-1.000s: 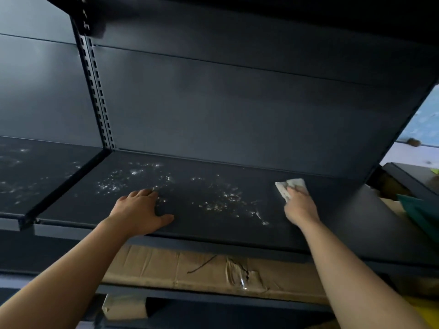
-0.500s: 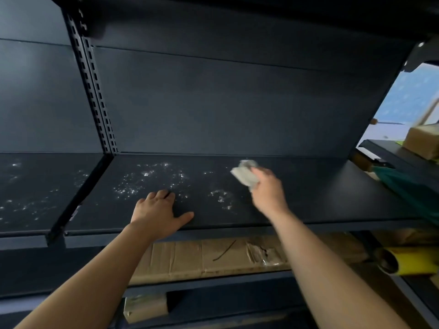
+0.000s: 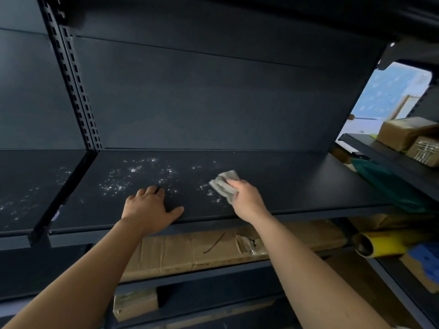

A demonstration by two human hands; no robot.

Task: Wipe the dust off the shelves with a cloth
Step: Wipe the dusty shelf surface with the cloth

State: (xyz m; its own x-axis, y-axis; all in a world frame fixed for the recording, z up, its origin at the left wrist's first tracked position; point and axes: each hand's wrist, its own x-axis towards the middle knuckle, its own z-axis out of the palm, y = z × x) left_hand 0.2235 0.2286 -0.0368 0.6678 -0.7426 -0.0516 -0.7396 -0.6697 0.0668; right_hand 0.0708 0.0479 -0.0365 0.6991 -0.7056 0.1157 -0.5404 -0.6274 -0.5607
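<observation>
A dark metal shelf [image 3: 297, 186] runs across the middle of the view. White dust specks [image 3: 137, 174] cover its left-centre part. My right hand [image 3: 247, 200] grips a crumpled grey cloth [image 3: 224, 185] and presses it onto the shelf at the right edge of the dust. Flat on the shelf near its front edge lies my left hand [image 3: 149, 207], fingers spread, just below the dust. The shelf to the right of the cloth looks free of specks.
A slotted upright post [image 3: 78, 91] divides this bay from a dusty left shelf [image 3: 28, 193]. A flattened cardboard box [image 3: 213, 248] lies on the shelf below. At right, a side rack holds cardboard boxes [image 3: 403, 134], a green item [image 3: 389, 184] and a yellow roll [image 3: 380, 243].
My right hand has swept the cloth leftward across the shelf, then back a little toward the front. The dust on the right side is gone. My left hand stays planted.
</observation>
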